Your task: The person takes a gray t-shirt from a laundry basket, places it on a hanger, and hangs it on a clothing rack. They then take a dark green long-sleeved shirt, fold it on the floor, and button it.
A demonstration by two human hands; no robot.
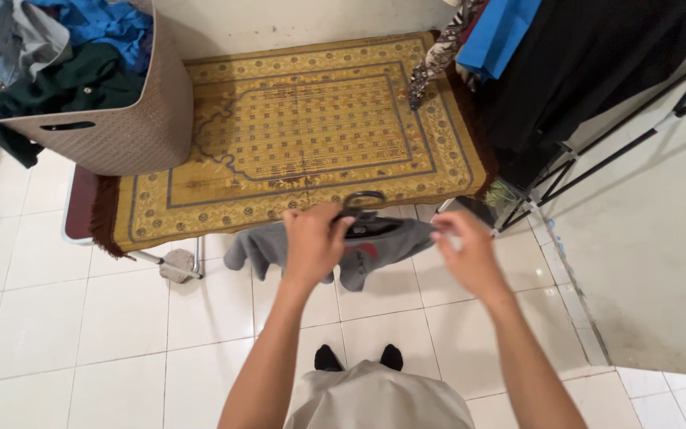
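While the camera looks straight down from the person's head, two bare forearms reach forward over a white tiled floor (81,318). Between the hands hangs a small grey shirt (375,248) on a black hanger (363,208), held in the air just in front of the near edge of a low counter (81,208).

At the collar, the left hand (313,242) has its grip clenched on the shirt, with the hanger's dark hook curving up just above the fingers. At the shirt's other shoulder is the right hand (470,254), its fingers pinched on the grey fabric there, though motion blur softens that hand. One sleeve droops below the left hand, and a red patch shows on the front of the shirt.

Spread over the counter is a yellow patterned rug (303,127) with a dark fringe along its left end. On the rug's left corner stands a tan woven laundry basket (132,127), tilted and heaped with blue, grey and dark green clothes (57,56).

To the upper right, dark and blue garments (581,56) hang from a black metal rack (637,127) whose legs slant across the floor. A few small cloth items lie on the tiles at the far left. At the bottom edge, the person's pale garment and dark-socked feet (359,357) are visible.
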